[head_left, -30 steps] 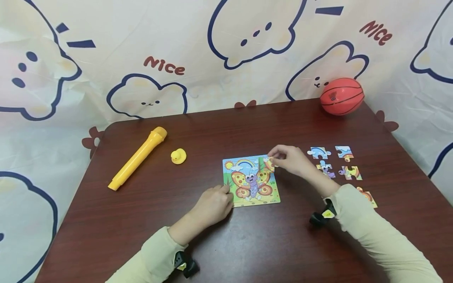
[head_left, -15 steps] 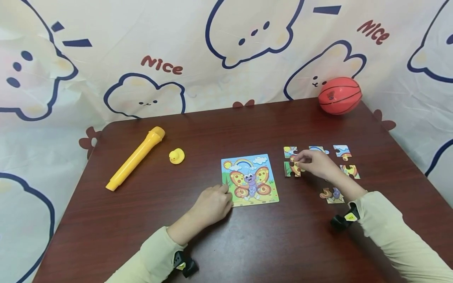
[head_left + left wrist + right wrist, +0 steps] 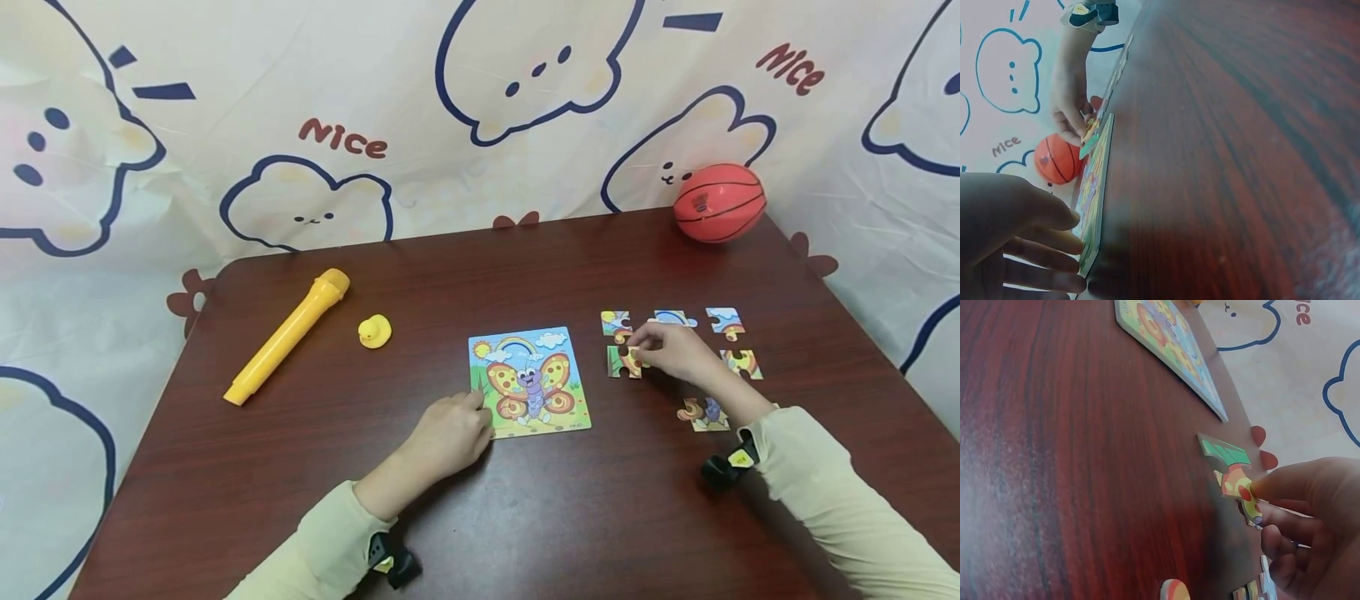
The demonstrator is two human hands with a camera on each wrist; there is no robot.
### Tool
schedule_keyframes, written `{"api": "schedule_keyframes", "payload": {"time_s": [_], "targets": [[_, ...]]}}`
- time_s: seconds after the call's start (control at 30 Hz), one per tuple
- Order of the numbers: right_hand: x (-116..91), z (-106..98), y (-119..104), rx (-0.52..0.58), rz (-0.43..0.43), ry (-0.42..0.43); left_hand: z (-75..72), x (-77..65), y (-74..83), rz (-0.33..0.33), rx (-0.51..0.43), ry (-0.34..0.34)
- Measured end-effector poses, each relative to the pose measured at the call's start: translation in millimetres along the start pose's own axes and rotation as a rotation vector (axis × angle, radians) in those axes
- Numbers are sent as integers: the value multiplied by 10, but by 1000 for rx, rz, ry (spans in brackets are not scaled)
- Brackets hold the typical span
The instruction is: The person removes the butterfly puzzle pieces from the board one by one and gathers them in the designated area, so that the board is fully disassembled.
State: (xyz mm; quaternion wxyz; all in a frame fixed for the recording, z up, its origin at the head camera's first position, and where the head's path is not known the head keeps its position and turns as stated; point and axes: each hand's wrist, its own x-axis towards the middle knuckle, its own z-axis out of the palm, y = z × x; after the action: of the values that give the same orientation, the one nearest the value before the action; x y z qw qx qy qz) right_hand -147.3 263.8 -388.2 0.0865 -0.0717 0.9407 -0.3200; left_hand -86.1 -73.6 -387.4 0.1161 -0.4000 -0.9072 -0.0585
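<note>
A square butterfly picture board [image 3: 534, 383] lies mid-table in the head view. My left hand [image 3: 452, 429] rests at its left side; in the left wrist view the fairly straight fingers [image 3: 1047, 253] touch the edge of the board. To the right of the board, my right hand [image 3: 675, 348] pinches a jigsaw piece [image 3: 618, 362] with green and a spotted yellow-red wing. The right wrist view shows this jigsaw piece [image 3: 1235, 481] between thumb and fingers, tilted close over the table. A sun jigsaw piece [image 3: 616, 323] lies just behind it. My right hand partly covers a rainbow jigsaw piece [image 3: 672, 317].
More jigsaw pieces lie right of my hand, among them a cloud piece [image 3: 725, 322], a wing piece [image 3: 742, 363] and a purple-body piece [image 3: 709, 414]. A yellow toy microphone [image 3: 288, 335] and a rubber duck [image 3: 375, 332] lie left. A red ball [image 3: 721, 203] stands back right.
My right hand has carried the green-and-wing piece from over the board's upper right corner to the right, in front of the sun piece. My left hand has stayed put.
</note>
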Motion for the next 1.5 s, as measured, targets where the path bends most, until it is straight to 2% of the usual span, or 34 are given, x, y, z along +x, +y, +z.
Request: {"api": "schedule_keyframes", "payload": {"time_s": [0.33,0.5,0.8,0.93,1.03,1.13,1.27,1.5], "targets": [[22,65,13,-39,-21,-21,16,0,-4,3,-6,16],[22,65,12,-74,-19,-8,23,-2,-3,-4,-16,7],[13,86,18,-151,-79,35,37,-11,-8,2,-14,28],[0,98,-11,-187,-57,45,46,-15,-14,8,-15,36],[-11,101,-74,-178,-42,59,36,-16,-17,14,-20,45],[-21,126,-162,-148,-61,76,29,-15,-23,28,-25,51],[-35,204,-319,-113,-117,81,28,-9,-41,44,-27,54],[-37,407,-601,-123,-221,61,18,-15,-64,41,-31,52]]}}
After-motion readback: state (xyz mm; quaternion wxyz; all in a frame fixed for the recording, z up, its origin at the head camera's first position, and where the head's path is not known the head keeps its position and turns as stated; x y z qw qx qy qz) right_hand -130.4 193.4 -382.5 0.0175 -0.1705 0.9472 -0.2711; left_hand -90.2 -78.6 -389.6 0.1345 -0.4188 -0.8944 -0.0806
